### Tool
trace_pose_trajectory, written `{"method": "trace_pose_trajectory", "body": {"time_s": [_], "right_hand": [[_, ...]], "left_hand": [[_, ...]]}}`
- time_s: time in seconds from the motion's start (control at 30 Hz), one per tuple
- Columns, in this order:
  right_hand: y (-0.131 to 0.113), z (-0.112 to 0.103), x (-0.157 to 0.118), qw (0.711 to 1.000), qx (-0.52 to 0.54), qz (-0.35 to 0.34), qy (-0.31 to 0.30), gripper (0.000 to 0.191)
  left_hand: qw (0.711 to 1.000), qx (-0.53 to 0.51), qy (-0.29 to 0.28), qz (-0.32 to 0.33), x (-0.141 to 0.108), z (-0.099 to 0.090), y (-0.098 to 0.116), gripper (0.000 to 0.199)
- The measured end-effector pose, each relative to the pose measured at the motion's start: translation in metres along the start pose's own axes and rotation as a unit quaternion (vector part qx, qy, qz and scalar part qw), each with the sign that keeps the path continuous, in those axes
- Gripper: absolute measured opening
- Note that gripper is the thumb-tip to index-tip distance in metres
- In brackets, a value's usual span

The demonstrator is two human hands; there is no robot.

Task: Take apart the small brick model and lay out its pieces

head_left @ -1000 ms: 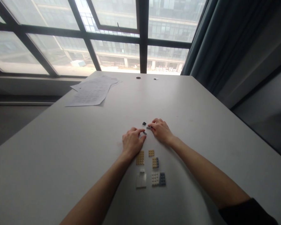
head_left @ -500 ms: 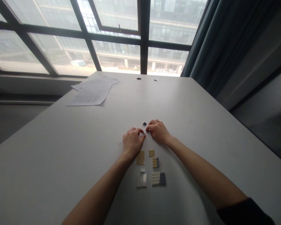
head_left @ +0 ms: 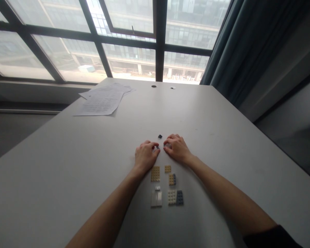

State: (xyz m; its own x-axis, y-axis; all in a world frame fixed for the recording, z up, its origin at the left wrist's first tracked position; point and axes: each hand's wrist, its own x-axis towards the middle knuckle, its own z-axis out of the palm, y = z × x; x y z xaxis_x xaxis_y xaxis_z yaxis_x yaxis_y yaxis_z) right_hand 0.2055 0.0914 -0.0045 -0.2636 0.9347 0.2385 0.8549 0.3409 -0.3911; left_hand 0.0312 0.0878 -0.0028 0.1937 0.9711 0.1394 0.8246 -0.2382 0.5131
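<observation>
My left hand (head_left: 146, 154) rests on the table with thumb and fingers curled round a small greyish piece, too small to make out. Just right of it, my right hand (head_left: 176, 147) is curled in the same way, with something small and pale at its fingertips. A small black piece (head_left: 160, 136) lies beyond the gap between them. Nearer to me are a tan studded plate (head_left: 155, 173), a smaller tan plate (head_left: 167, 168), a tan and dark blue piece (head_left: 172, 179), a white studded plate (head_left: 172, 197) touching a dark blue one (head_left: 179, 197), and a smooth white piece (head_left: 156, 198).
Printed papers (head_left: 100, 101) lie at the far left of the white table (head_left: 67, 172). Two round holes sit near its far edge, below the window. A dark curtain (head_left: 227, 51) hangs at the right.
My right hand has shifted slightly right, widening the gap between my hands. My left hand has hardly moved. The loose pieces lie as before.
</observation>
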Motion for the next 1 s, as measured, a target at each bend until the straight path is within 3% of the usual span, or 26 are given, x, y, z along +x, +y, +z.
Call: {"method": "trace_pose_trajectory", "body": {"time_s": [0.13,0.33,0.57,0.67,0.8,0.9,0.93,1.0], "right_hand": [[0.001,0.000,-0.003,1.000,0.027,0.008,0.013,0.013],[0.002,-0.004,-0.001,1.000,-0.005,0.000,0.006,0.035],[-0.003,-0.004,0.004,0.999,-0.023,-0.012,-0.030,0.021],[-0.005,-0.005,0.003,0.999,-0.023,-0.020,-0.034,0.020],[-0.006,-0.008,0.002,0.999,-0.014,-0.028,-0.028,0.017],[-0.007,-0.010,-0.002,0.993,0.119,0.011,0.013,0.015],[-0.009,-0.010,-0.004,0.978,0.205,0.036,0.029,0.015],[-0.013,-0.011,-0.010,0.909,0.403,0.094,0.049,0.019]], "left_hand": [[0.999,-0.029,0.012,0.013,0.000,0.001,-0.005,0.027],[0.998,-0.047,0.008,0.040,0.002,0.001,-0.011,0.029],[0.998,-0.035,-0.008,0.044,0.002,-0.003,-0.011,0.036],[0.998,-0.036,-0.012,0.043,0.002,-0.003,-0.011,0.030],[0.993,-0.118,-0.005,0.023,0.001,-0.003,-0.011,0.021],[0.979,-0.205,0.004,0.005,0.002,-0.005,-0.009,0.018],[0.974,-0.224,0.004,0.003,0.003,-0.006,-0.006,0.021],[0.962,-0.272,0.011,-0.005,0.003,-0.008,0.001,0.034]]}}
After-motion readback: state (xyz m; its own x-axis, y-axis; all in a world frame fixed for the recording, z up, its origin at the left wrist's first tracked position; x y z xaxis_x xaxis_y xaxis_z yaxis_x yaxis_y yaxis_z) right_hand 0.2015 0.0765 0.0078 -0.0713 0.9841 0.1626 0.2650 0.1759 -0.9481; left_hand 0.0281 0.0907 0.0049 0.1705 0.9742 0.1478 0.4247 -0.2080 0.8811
